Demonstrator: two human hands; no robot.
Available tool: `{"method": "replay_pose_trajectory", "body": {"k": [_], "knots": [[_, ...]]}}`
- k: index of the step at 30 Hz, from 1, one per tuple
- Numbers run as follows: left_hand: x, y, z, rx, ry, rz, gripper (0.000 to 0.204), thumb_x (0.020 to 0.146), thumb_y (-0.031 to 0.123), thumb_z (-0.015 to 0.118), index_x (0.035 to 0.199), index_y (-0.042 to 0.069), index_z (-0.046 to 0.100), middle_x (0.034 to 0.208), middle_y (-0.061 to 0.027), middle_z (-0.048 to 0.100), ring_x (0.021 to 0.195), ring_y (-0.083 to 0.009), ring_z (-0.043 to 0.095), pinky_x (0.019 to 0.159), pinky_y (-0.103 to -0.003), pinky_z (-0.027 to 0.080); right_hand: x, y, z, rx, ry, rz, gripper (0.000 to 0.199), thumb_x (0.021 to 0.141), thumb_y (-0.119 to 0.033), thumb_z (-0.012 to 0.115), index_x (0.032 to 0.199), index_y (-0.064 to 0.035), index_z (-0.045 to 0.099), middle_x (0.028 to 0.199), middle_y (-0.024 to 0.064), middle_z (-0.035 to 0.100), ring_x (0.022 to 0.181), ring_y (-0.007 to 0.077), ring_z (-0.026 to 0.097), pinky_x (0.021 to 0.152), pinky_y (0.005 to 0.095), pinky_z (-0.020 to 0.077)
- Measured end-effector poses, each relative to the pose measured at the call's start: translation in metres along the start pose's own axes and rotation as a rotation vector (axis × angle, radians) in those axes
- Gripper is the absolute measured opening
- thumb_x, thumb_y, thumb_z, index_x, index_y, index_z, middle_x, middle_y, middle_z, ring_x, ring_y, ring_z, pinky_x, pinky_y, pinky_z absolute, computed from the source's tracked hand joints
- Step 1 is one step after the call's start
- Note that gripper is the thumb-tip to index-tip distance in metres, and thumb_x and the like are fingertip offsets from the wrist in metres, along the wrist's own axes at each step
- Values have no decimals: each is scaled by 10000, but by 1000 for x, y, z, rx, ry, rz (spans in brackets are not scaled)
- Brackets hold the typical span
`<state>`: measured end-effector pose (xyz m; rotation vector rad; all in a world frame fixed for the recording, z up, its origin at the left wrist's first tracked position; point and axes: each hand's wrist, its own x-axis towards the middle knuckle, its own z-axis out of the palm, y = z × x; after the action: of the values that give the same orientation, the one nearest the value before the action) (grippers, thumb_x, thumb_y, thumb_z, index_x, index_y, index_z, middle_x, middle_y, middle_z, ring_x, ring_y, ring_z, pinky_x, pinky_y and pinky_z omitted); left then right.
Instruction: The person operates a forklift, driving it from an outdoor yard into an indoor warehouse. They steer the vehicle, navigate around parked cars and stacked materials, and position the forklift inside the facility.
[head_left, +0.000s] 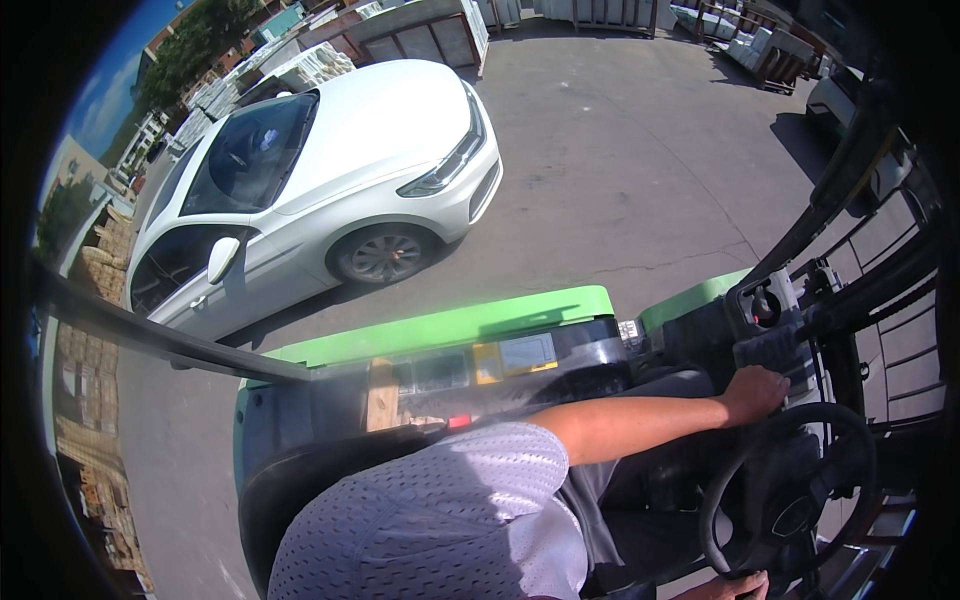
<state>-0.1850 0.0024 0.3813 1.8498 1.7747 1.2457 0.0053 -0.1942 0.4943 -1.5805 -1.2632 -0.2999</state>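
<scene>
My left arm stretches across to the dashboard. My left hand (pixel 757 396) is closed there, just beyond the rim of the black steering wheel (pixel 714 490); what its fingers grip is hidden, perhaps a lever. At the bottom edge, my right hand (pixel 738 586) is closed at the near part of the wheel's rim and is partly cut off by the frame. I sit in a black seat (pixel 262 500) of a green and dark grey forklift (pixel 450 322), wearing a light perforated short-sleeved shirt and dark trousers.
A white car (pixel 370 140) is standing close beside the forklift. Stacked pale slabs and crates (pixel 425 40) line the yard behind it, with pallets (pixel 90 400) at the far left. Dark mast and guard bars (pixel 840 180) rise at the right. Another vehicle (pixel 835 100) is partly visible beyond them.
</scene>
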Motion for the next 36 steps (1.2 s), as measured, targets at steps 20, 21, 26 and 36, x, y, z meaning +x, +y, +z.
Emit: {"method": "replay_pose_trajectory", "body": {"k": [20, 21, 26, 36], "knots": [[17, 3, 9, -45, 26, -88, 375, 1037, 270, 514, 802, 29, 680, 752, -186, 692, 698, -413, 683, 625, -531, 546, 17, 4, 6, -21, -4, 40, 295, 1037, -269, 662, 930, 0, 717, 899, 136, 701, 794, 311, 666, 743, 421, 566], [17, 2, 9, -35, 26, -77, 377, 1037, 272, 514, 801, 29, 680, 750, -187, 692, 696, -412, 683, 622, -531, 546, 17, 5, 7, -21, -1, 40, 295, 1037, -270, 662, 933, 0, 718, 902, 135, 702, 797, 309, 667, 745, 419, 566], [17, 3, 10, -54, 48, -67, 394, 1036, 284, 515, 787, 26, 678, 743, -195, 692, 705, -421, 685, 629, -535, 547, 17, 10, 8, -34, 1, 45, 298, 1038, -275, 662, 951, 3, 723, 915, 132, 709, 808, 300, 672, 753, 408, 568], [23, 7, 14, -42, 70, -35, 378, 1029, 278, 525, 799, 23, 684, 759, -199, 694, 721, -424, 683, 644, -539, 545, 22, 16, 11, -49, 9, 55, 308, 1040, -286, 662, 987, 9, 732, 940, 126, 723, 830, 282, 682, 769, 387, 573]]}}
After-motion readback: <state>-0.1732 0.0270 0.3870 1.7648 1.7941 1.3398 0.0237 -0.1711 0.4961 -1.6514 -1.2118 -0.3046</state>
